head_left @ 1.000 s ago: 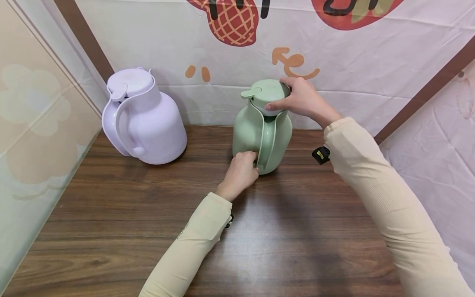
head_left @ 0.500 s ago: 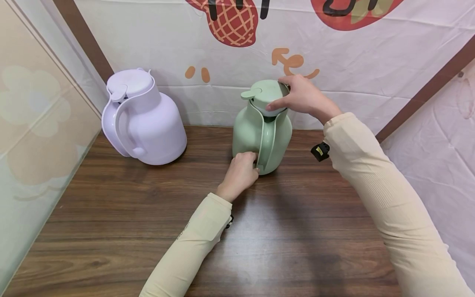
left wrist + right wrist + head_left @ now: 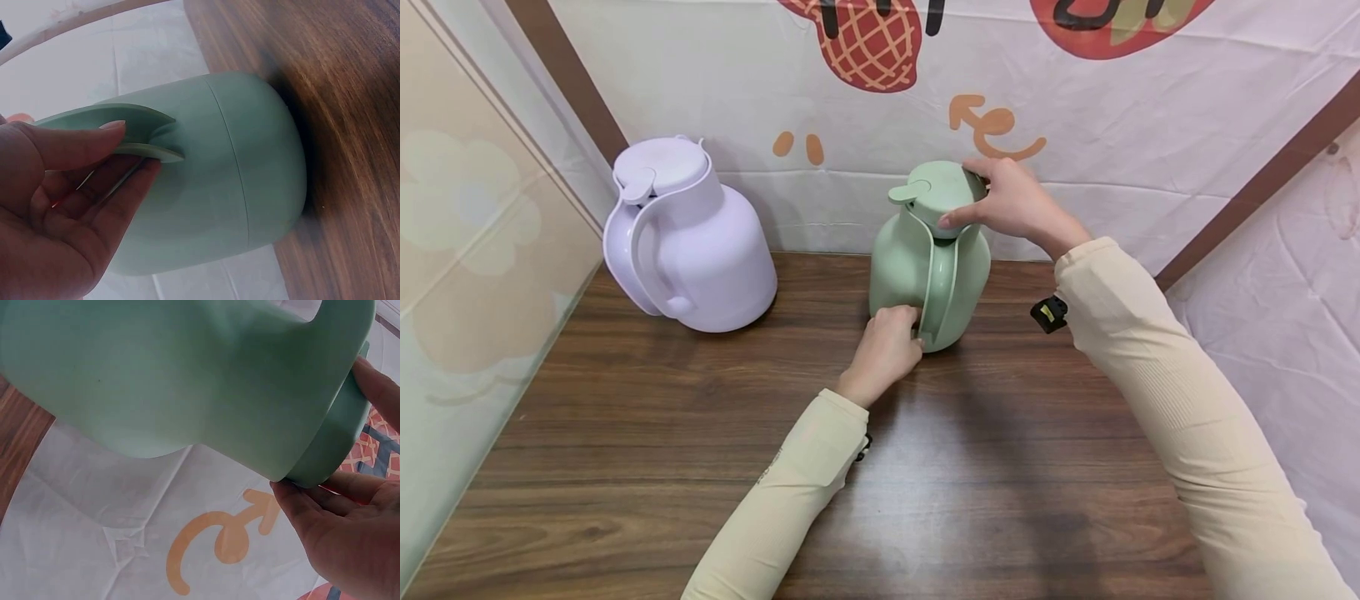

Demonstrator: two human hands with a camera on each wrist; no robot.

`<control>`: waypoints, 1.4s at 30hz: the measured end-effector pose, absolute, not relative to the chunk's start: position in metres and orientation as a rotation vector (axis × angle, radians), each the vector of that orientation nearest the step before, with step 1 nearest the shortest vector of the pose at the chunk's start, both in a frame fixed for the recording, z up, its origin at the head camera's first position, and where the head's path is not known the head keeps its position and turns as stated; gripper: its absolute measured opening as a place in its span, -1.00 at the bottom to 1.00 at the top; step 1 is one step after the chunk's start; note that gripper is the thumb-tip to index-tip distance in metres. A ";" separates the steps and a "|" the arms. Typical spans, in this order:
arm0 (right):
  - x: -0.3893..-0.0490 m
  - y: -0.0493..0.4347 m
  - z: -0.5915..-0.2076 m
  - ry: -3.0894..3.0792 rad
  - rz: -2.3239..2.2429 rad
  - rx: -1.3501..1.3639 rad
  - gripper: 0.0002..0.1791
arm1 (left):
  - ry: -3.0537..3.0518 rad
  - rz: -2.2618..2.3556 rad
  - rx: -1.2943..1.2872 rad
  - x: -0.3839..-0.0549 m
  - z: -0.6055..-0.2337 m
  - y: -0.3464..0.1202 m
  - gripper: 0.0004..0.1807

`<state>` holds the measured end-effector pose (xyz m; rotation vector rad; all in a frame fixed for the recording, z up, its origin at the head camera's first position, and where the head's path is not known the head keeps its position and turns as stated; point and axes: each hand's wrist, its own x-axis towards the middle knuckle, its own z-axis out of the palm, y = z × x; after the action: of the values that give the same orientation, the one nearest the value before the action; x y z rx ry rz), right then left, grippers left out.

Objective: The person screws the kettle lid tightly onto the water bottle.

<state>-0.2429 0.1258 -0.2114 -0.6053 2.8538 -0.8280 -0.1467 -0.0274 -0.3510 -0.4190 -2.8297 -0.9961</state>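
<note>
Lid point(image 3: 942, 187), round lt-green plastic, sits atop matching rounded jug point(image 3: 897, 258), far-centre on brown wood-grain desk point(image 3: 700, 467); full seating unclear. R hand point(image 3: 1013, 204) grips lid w/ fingers, L hand point(image 3: 883, 346) pinches jug's handle point(image 3: 942, 287); neither's off yet.

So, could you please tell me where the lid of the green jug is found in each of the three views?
Head: slightly right of centre, in the upper half; the lid tops the green jug.
Left wrist: not visible.
Right wrist: the lid is at the right, tilted.
Shared landmark: wooden tabletop, low in head, right in left wrist, left edge in right wrist.
</note>
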 end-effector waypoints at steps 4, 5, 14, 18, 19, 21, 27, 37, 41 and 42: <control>-0.242 0.126 -0.213 2.868 -0.828 -0.616 -0.27 | -2.825 -0.994 -0.423 -0.147 -0.351 -0.028 -0.87; -0.242 0.126 -0.213 2.872 -0.827 -0.622 -0.29 | -2.825 -0.993 -0.423 -0.147 -0.351 -0.028 -0.87; -0.242 0.126 -0.213 2.892 -0.786 -0.648 -0.33 | -2.829 -0.990 -0.417 -0.147 -0.351 -0.028 -0.88; -0.243 0.129 -0.211 2.850 -0.786 -0.678 -0.27 | -2.829 -0.987 -0.414 -0.147 -0.351 -0.028 -0.88; -0.244 0.130 -0.210 2.828 -0.798 -0.684 -0.26 | -2.828 -0.986 -0.413 -0.147 -0.351 -0.028 -0.88; -0.245 0.132 -0.209 2.769 -0.832 -0.695 -0.24 | -2.829 -0.987 -0.412 -0.147 -0.351 -0.028 -0.88; -0.246 0.139 -0.207 2.647 -0.892 -0.682 -0.21 | -2.837 -0.981 -0.405 -0.146 -0.351 -0.028 -0.91; -0.248 0.144 -0.208 2.629 -0.917 -0.675 -0.27 | -2.843 -1.006 -0.394 -0.147 -0.350 -0.028 -0.91; -0.248 0.146 -0.208 2.627 -0.927 -0.687 -0.28 | -2.848 -1.003 -0.392 -0.147 -0.350 -0.027 -0.90; -0.248 0.146 -0.207 2.626 -0.931 -0.688 -0.28 | -2.850 -0.998 -0.391 -0.147 -0.351 -0.027 -0.90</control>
<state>-0.2482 0.1460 -0.2075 -0.6879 2.6265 -0.9306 -0.1466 -0.0274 -0.3505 -0.3911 -2.8501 -0.9985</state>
